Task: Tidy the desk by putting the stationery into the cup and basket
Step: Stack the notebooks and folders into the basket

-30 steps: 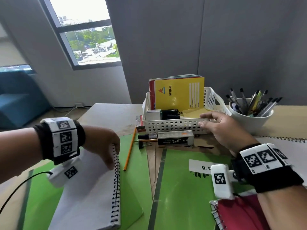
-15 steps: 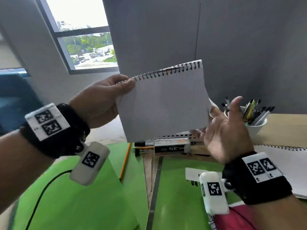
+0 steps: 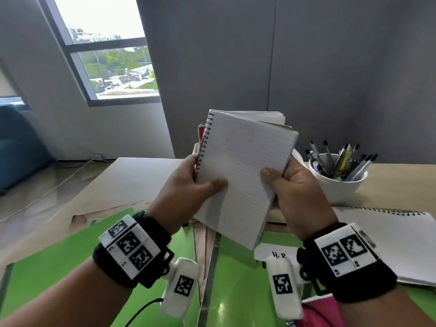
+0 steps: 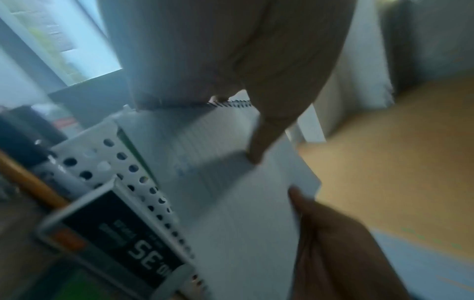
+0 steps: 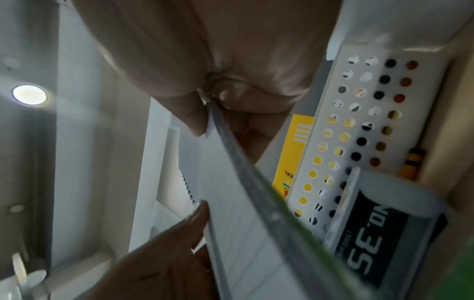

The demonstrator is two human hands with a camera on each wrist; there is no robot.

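Note:
Both hands hold a white lined spiral notebook (image 3: 238, 171) upright above the desk, its spiral to the left. My left hand (image 3: 203, 182) grips the spiral edge with the thumb across the page. My right hand (image 3: 280, 178) pinches the right edge of the pages. The white perforated basket (image 5: 359, 121) stands just behind and below the notebook and holds a yellow spiral notebook (image 5: 295, 152); in the head view it is hidden. The white cup (image 3: 337, 185) full of pens stands at the right.
A staples box (image 4: 123, 243) and a pencil (image 4: 28, 182) lie in front of the basket. Another open spiral notebook (image 3: 389, 237) lies on the desk at the right. Green folders (image 3: 59, 256) cover the near desk, with a red notebook (image 3: 316, 310) at the bottom edge.
The notebook has turned from spiral on top to spiral at the left. My right hand, open half a second ago, now pinches its right edge.

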